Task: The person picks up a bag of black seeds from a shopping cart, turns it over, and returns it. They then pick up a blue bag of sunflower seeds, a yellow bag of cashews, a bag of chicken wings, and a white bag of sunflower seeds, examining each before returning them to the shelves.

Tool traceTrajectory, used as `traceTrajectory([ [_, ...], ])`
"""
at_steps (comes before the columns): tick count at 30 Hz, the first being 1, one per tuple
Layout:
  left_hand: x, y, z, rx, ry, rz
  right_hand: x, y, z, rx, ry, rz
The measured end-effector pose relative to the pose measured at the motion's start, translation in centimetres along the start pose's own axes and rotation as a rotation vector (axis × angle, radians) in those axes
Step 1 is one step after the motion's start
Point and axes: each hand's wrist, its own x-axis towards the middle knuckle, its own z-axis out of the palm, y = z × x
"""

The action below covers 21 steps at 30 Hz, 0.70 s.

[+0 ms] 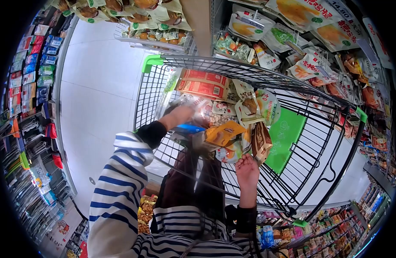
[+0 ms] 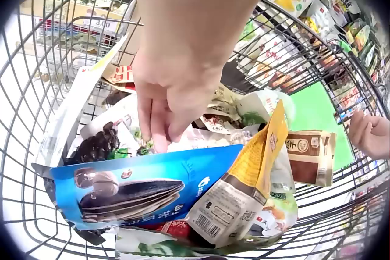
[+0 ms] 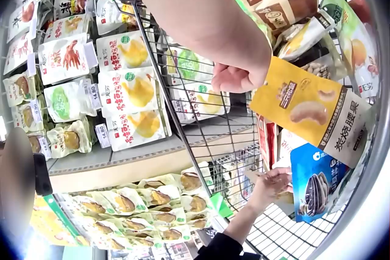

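A cart holds several snack packages. The left hand (image 1: 180, 115) reaches down among them; in the left wrist view its fingers (image 2: 159, 127) point down behind a blue seed bag (image 2: 146, 190), over clear packaging. Whether the fingertips pinch anything is hard to tell. Beside the blue bag leans a yellow cashew bag (image 3: 304, 104). The right hand (image 1: 247, 170) is near a brown bag (image 1: 261, 142) at the cart's near side. In the right wrist view the right hand (image 3: 241, 77) has loosely curled fingers and nothing visible in them.
Black wire walls with green corners (image 1: 153, 63) surround the packages. A green panel (image 1: 286, 139) lies to their right. Shelves of packaged food (image 3: 131, 89) stand close beyond the cart, with more shelves (image 1: 32, 81) across the white floor (image 1: 99, 86) at left.
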Motion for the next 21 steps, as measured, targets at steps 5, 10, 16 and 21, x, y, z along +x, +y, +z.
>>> traceTrajectory([
  [5, 3.1, 1.6, -1.2, 0.393, 0.244, 0.202, 0.0, -0.4, -0.1, -0.016, 0.045, -0.026],
  [10, 4.7, 1.0, -1.4, 0.537, -0.158, -0.018, -0.4, -1.0, 0.4, -0.013, 0.070, -0.049],
  [16, 4.4, -0.6, -1.1, 0.685, -0.153, 0.008, -0.4, -1.3, -0.5, -0.008, -0.020, -0.047],
  [21, 1.3, -1.0, -4.2, 0.676, -0.127, 0.089, -1.0, -1.7, 0.4, -0.038, -0.028, -0.077],
])
